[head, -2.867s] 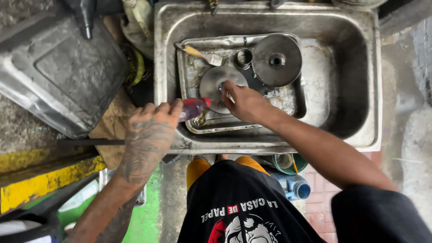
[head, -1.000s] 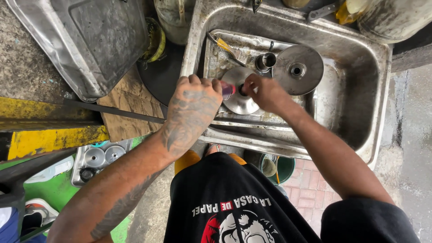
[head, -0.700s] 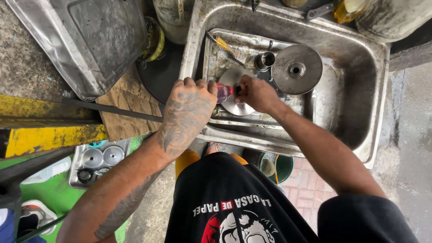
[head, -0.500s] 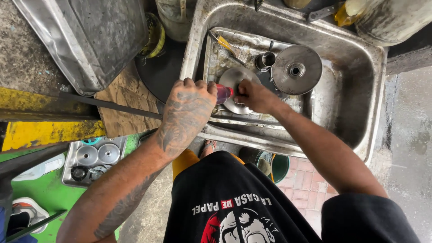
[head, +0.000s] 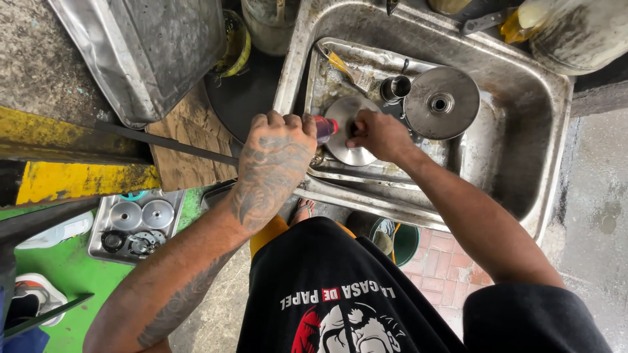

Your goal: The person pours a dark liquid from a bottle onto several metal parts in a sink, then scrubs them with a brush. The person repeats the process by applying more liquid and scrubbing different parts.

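Seen from above, a person in a black printed shirt (head: 353, 301) leans over a battered steel sink (head: 523, 124). Low at the left, on a green floor, a small metal tray (head: 98, 245) holds round machine parts. The tattooed left hand (head: 275, 160) is curled shut around a small can with a red cap (head: 324, 125), its nozzle end pointing toward a round metal disc (head: 347, 134). The right hand (head: 379, 134) rests on that disc, fingers pressed down on its face near the centre; whether anything is pinched beneath them cannot be told. The disc lies in a shallow, grimy pan (head: 327, 65) set inside the sink, near the pan's front edge. Just beyond it in the same pan stand a short steel cylinder (head: 396, 88) and a larger pulley-like disc with a centre hub (head: 441, 101), with a yellow-handled brush (head: 343, 68) lying at the far left corner. To the far left, a dented metal bin (head: 150, 52) sits tilted on the counter beside a yellow-painted beam (head: 72, 176).
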